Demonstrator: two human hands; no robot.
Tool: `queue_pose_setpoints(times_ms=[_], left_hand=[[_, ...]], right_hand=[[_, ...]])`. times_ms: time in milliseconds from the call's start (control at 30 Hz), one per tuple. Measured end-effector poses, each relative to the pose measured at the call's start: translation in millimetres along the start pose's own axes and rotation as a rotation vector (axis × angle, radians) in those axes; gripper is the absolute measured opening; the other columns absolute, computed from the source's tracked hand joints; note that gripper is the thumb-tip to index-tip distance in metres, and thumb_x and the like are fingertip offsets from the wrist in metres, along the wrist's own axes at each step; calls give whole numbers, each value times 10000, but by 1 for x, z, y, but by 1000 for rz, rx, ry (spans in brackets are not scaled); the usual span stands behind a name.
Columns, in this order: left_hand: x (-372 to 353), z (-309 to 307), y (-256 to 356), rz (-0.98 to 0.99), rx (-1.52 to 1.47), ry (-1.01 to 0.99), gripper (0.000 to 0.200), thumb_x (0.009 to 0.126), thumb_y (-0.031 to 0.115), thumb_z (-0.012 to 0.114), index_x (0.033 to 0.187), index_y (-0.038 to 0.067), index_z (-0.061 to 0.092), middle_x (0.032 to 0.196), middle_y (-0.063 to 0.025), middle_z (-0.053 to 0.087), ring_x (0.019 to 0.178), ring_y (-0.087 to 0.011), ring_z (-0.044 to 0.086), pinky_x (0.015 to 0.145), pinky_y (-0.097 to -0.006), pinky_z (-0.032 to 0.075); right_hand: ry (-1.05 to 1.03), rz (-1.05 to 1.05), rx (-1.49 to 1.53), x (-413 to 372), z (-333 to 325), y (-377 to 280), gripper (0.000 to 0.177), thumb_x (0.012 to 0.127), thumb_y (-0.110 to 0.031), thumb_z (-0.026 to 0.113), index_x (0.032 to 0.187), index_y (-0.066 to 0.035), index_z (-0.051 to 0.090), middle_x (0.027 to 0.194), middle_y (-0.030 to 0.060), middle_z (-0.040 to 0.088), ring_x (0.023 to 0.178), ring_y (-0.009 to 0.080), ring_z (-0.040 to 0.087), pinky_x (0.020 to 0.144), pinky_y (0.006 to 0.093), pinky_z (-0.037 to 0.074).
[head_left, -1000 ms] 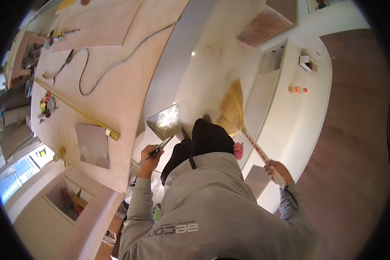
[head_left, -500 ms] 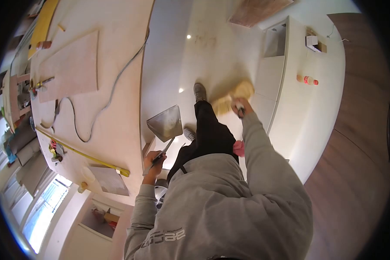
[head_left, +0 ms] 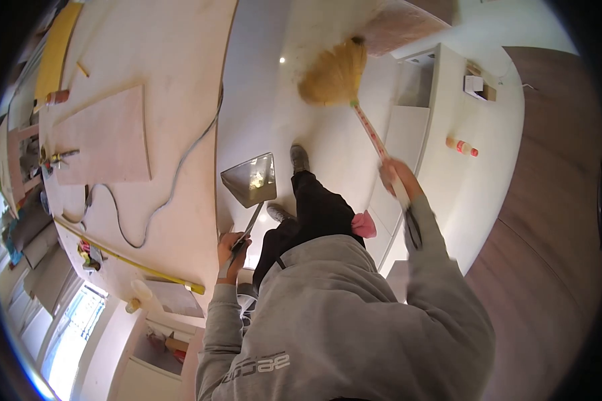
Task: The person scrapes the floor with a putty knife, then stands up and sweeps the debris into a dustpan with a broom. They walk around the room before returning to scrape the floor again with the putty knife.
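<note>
My left hand (head_left: pixel 233 256) is closed around the handle of a metal dustpan (head_left: pixel 251 182), whose pan hangs low by my feet. In my right hand (head_left: pixel 398 179) I grip the pale handle of a broom (head_left: pixel 338 75). Its straw bristles fan out over the floor (head_left: pixel 264 100), well ahead of my shoes and apart from the dustpan. A dark loop dangles from the end of the broom handle, by my sleeve.
To the left stands a wide workbench (head_left: pixel 187 194) with a board (head_left: pixel 107 137), a cable (head_left: pixel 170 190) and a yellow strip (head_left: pixel 140 265) on it. On the right, a white cabinet (head_left: pixel 471 200) carries a bottle (head_left: pixel 461 146) and a small box (head_left: pixel 474 85). A wooden panel (head_left: pixel 398 28) lies ahead.
The broom has swung forward, away from my body, and its bristles now reach farther up the floor. My right hand has moved slightly right and back. The dustpan stays in my left hand.
</note>
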State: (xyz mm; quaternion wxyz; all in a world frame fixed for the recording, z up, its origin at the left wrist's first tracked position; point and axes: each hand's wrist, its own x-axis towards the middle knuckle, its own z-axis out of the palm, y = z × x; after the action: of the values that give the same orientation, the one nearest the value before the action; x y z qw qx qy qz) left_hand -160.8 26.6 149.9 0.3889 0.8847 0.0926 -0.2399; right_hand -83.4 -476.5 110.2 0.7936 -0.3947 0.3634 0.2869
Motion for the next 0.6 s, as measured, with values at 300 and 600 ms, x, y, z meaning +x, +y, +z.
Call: queue_pose_setpoints(times_ms=[300,600], left_hand=[[40,9,20,34,137,-123,162,726,130,773,872,95,712,859,-112,691,829,-273,680,755,-362,528],[50,4,38,-6,127,-248,136,755,129,759,869,76,706,879,-126,684,807,-266,683,747,-343,528]], right_hand=[[394,556,594,-240,-58,166,112,907,-106,528,919,-67,424,660,-19,447,477,67,416,374,184,366],[599,393,1153,-94,-152,359,104,731,-33,588,730,7,492,661,120,541,563,204,577,467,297,516]])
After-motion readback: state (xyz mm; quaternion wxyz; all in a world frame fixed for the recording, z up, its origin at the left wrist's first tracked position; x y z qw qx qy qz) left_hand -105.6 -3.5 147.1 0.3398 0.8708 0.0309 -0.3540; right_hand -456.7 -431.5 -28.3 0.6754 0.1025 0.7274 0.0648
